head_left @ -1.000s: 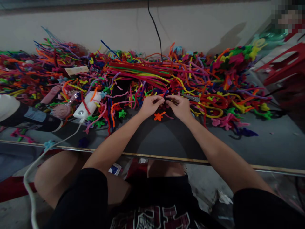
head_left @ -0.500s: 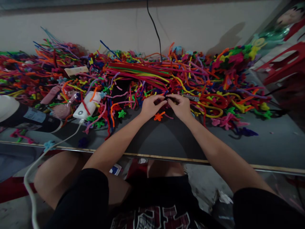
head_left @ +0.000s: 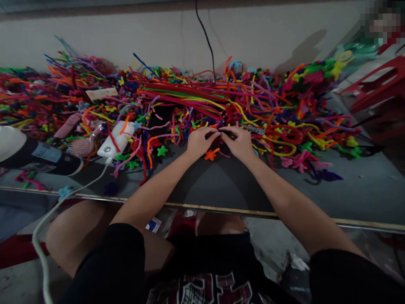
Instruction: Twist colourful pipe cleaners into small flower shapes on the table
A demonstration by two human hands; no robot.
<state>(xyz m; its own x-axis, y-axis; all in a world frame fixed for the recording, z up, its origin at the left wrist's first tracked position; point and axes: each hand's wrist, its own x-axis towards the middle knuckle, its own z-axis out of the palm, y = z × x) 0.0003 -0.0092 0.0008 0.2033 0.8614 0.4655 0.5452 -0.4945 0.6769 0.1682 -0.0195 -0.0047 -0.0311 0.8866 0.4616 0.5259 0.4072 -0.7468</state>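
Observation:
My left hand [head_left: 202, 142] and my right hand [head_left: 238, 140] meet fingertip to fingertip at the front edge of a heap of coloured pipe cleaners. Thumb and fingers of each are pinched together. Whatever small piece lies between them is too hidden to make out. Just below the fingertips an orange pipe-cleaner flower [head_left: 210, 155] lies on the grey tabletop [head_left: 218, 185]. Behind the hands stretches a bundle of straight red, yellow and green pipe cleaners [head_left: 186, 93]. A green pipe-cleaner flower [head_left: 162, 151] rests left of my left hand.
On the left are a white device [head_left: 116, 139] with a cable, a pink hairbrush [head_left: 82, 145] and a dark bottle [head_left: 41, 154] on its side. Pink pipe-cleaner shapes [head_left: 300, 160] lie at right. A red plastic chair [head_left: 376, 80] stands beyond the table's right end.
The fingertips of both hands have shifted slightly against each other, and the dark gap between them looks smaller. The things on the table have stayed where they were.

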